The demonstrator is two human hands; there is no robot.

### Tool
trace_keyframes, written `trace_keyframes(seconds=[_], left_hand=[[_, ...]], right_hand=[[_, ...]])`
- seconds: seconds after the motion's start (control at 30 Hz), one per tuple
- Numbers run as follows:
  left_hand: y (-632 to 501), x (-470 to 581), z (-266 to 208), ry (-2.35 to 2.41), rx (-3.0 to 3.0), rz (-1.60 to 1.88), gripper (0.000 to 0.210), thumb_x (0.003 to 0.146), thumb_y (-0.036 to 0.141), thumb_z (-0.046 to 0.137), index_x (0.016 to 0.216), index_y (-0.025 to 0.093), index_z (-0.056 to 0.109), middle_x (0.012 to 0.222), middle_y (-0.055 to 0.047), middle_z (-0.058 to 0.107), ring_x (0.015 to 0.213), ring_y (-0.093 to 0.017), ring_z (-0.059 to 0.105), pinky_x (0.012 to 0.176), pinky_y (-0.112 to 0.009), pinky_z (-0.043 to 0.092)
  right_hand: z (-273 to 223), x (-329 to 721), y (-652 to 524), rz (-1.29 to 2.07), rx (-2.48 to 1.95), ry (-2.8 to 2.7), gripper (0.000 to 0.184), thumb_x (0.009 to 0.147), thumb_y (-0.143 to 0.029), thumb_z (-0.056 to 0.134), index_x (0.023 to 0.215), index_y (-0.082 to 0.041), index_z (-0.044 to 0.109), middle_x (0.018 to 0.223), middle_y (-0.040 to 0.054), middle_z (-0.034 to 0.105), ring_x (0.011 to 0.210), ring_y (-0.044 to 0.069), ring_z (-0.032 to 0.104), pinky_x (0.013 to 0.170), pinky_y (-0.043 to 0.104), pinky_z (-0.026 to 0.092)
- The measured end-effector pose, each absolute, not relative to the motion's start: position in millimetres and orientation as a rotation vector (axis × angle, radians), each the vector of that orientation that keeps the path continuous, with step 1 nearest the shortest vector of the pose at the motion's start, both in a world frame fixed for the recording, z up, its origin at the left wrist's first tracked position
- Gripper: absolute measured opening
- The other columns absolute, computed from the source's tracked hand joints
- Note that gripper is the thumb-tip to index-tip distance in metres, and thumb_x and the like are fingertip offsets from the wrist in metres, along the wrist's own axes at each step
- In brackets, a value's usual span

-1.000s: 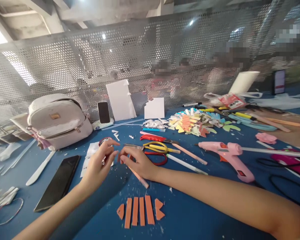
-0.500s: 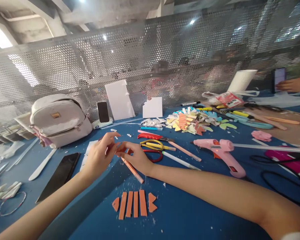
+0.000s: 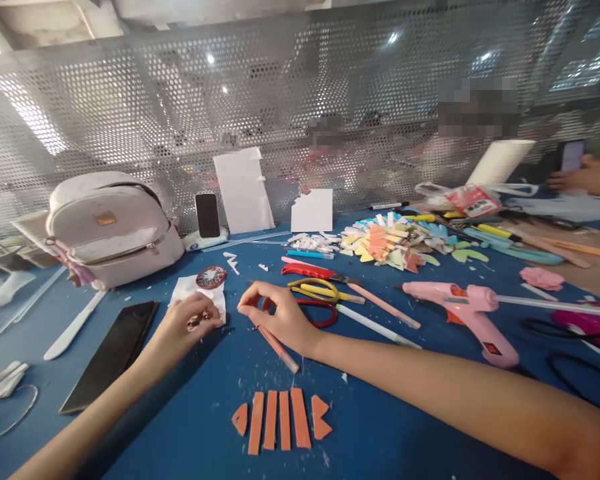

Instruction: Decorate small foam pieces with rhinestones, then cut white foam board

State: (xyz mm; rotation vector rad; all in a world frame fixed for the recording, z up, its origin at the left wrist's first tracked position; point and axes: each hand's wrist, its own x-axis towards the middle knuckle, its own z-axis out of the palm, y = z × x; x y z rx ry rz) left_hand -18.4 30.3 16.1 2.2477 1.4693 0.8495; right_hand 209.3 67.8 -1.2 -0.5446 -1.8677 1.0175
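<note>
Orange pieces (image 3: 285, 420) are lined up kinda fish-shaped at the bottom middle of the frame. Right hand (image 3: 286, 321) has thumb and fingertips drawn together by a pinkish stick (image 3: 283, 353), left hand (image 3: 183, 328) is loosely curled over some white paper (image 3: 183, 288), and honestly can't tell if either's gripping anything. Container-wise, there's a pale backpack (image 3: 113, 227) at left and a red-and-white plastic bag (image 3: 473, 200) at upper right, contents unclear for both.

2 bare forearms (image 3: 405, 380) angled inward, left hand (image 3: 190, 323) loosely curled, right hand (image 3: 283, 319) pinched, wrists apart
</note>
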Motion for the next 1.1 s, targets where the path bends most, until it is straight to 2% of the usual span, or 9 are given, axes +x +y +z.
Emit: trace_keyframes(seconds=[0.17, 0.4, 0.6, 0.77, 1.03, 1.1], left_hand=[[25.3, -29.7, 4.2, 1.416, 2.257, 0.787, 0.015, 0.086, 0.033, 0.07, 0.075, 0.024, 0.075, 0.086, -0.005, 0.071, 0.083, -0.023, 0.065, 0.083, -0.035, 0.047], [26.3, -29.5, -2.2, 1.417, 2.251, 0.736, 0.015, 0.086, 0.033, 0.07, 0.073, 0.027, 0.076, 0.088, -0.004, 0.07, 0.087, -0.024, 0.063, 0.087, -0.037, 0.042], [24.6, -26.1, 2.4, 1.379, 2.225, 0.728, 0.015, 0.087, 0.029, 0.067, 0.074, 0.025, 0.073, 0.09, -0.004, 0.07, 0.089, -0.024, 0.063, 0.086, -0.035, 0.041], [17.3, -11.2, 13.1, 1.436, 1.844, 0.905, 0.017, 0.089, 0.034, 0.063, 0.079, 0.022, 0.068, 0.084, -0.004, 0.071, 0.082, -0.022, 0.064, 0.077, -0.032, 0.046], [16.2, 19.4, 0.3, 1.314, 1.657, 1.122, 0.004, 0.084, 0.024, 0.069, 0.086, 0.021, 0.068, 0.081, 0.0, 0.068, 0.072, -0.014, 0.06, 0.068, -0.024, 0.05], [13.9, 19.1, -4.1, 1.295, 1.659, 1.162, 0.01, 0.083, 0.02, 0.07, 0.092, 0.023, 0.067, 0.083, 0.001, 0.069, 0.075, -0.013, 0.062, 0.071, -0.023, 0.052]], right_hand=[[-1.7, 208.6, 68.4, 1.016, -0.576, -1.868, 0.009, 0.093, -0.025, 0.065, 0.086, -0.019, 0.067, 0.082, -0.0004, 0.066, 0.075, 0.013, 0.061, 0.062, 0.023, 0.043], [-2.3, 208.4, 68.4, 1.031, -0.595, -1.863, 0.009, 0.093, -0.024, 0.066, 0.085, -0.019, 0.067, 0.082, -0.0006, 0.067, 0.075, 0.012, 0.061, 0.061, 0.022, 0.043], [-2.8, 209.0, 68.4, 1.049, -0.586, -1.861, 0.008, 0.092, -0.023, 0.066, 0.085, -0.019, 0.068, 0.082, -0.0006, 0.066, 0.074, 0.012, 0.06, 0.06, 0.022, 0.042], [-1.5, 210.0, 67.1, 1.046, -0.585, -1.864, 0.008, 0.091, -0.021, 0.066, 0.084, -0.019, 0.066, 0.077, -0.0024, 0.062, 0.068, 0.011, 0.054, 0.061, 0.022, 0.041], [2.4, 212.4, 63.2, 1.042, -0.592, -1.919, 0.01, 0.088, -0.016, 0.056, 0.079, -0.019, 0.053, 0.073, -0.0026, 0.052, 0.068, 0.012, 0.048, 0.063, 0.024, 0.038], [2.9, 213.1, 61.9, 1.073, -0.583, -1.976, 0.01, 0.084, -0.014, 0.055, 0.078, -0.02, 0.05, 0.071, -0.0034, 0.049, 0.064, 0.012, 0.046, 0.06, 0.024, 0.038]])
